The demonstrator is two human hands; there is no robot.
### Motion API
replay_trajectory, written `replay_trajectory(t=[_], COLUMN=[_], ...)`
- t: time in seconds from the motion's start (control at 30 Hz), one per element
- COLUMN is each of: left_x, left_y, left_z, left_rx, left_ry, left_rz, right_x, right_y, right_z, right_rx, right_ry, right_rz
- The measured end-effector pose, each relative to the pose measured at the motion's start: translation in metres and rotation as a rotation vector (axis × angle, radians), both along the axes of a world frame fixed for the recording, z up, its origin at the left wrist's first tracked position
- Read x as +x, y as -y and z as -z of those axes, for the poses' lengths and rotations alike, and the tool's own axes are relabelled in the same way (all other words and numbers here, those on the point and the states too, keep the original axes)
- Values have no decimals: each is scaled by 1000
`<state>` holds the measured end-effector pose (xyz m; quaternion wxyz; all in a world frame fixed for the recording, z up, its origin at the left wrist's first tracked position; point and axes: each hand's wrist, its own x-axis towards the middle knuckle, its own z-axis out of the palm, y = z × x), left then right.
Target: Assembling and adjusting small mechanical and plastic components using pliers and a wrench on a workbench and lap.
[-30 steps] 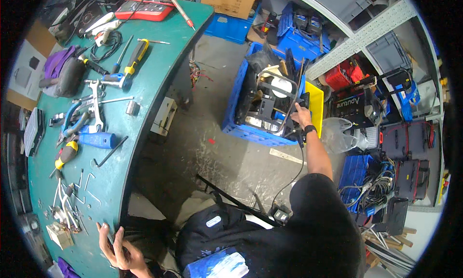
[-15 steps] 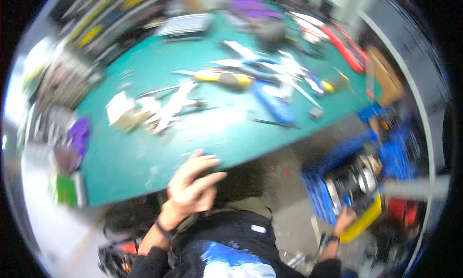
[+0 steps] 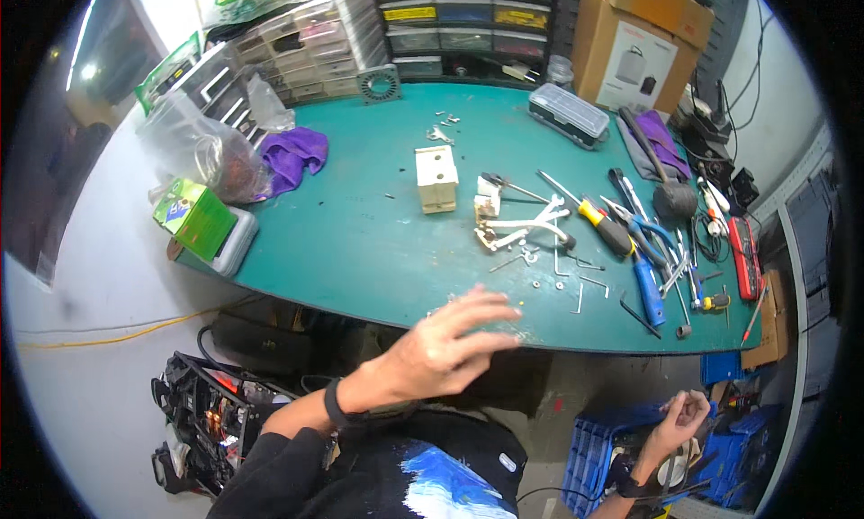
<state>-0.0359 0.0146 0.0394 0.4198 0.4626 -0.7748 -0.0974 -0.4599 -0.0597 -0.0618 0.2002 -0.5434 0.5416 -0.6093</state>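
My left hand [image 3: 450,343] hovers at the table's front edge with its fingers stretched apart and nothing in it. Over a blue crate [image 3: 585,460] at the lower right, my right hand [image 3: 677,424] has its fingers curled together. A small blue bit shows by its fingertips, but I cannot make out what it holds. On the green table [image 3: 333,249] stands an off-white block [image 3: 436,179] with two round holes. Beside it lies a white branched part [image 3: 531,224] among small metal bits. Hex keys [image 3: 579,294] and a yellow-and-black screwdriver [image 3: 605,229] lie farther right.
Pliers [image 3: 643,222], a blue-handled tool [image 3: 648,289], a black-headed mallet [image 3: 673,199] and a red tool [image 3: 744,258] crowd the right side. A lidded case [image 3: 569,114] and cardboard box [image 3: 634,51] stand behind. At left are a purple cloth [image 3: 292,159] and green box [image 3: 193,217].
The view has swung left and steadied. My right hand has come up from among the things in the blue crate. My left hand stays open by the table edge.
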Motion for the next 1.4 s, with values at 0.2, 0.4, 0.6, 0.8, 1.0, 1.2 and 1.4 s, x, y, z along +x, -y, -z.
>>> replay_trajectory(t=[0.2,0.4,0.6,0.8,1.0,1.2,1.4], left_x=[95,170,167,155,97,52,46], left_y=[29,116,122,97,59,54,57], left_z=[-49,-29,-47,-56,-45,-35,-29], left_rx=[25,245,435,495,684,799,914], left_ry=[226,332,183,-294,-1090,-1400,-1530], left_rz=[-412,-475,-354,-330,-60,135,177], right_x=[86,166,191,203,262,285,293], right_y=[9,5,-6,-4,8,24,42], right_z=[-34,-61,-75,-86,-123,-141,-135], right_rx=[-118,-109,-12,105,-24,-285,-212], right_ry=[76,183,197,107,55,-255,-245], right_rz=[-251,-417,-544,-715,-887,-664,-740])
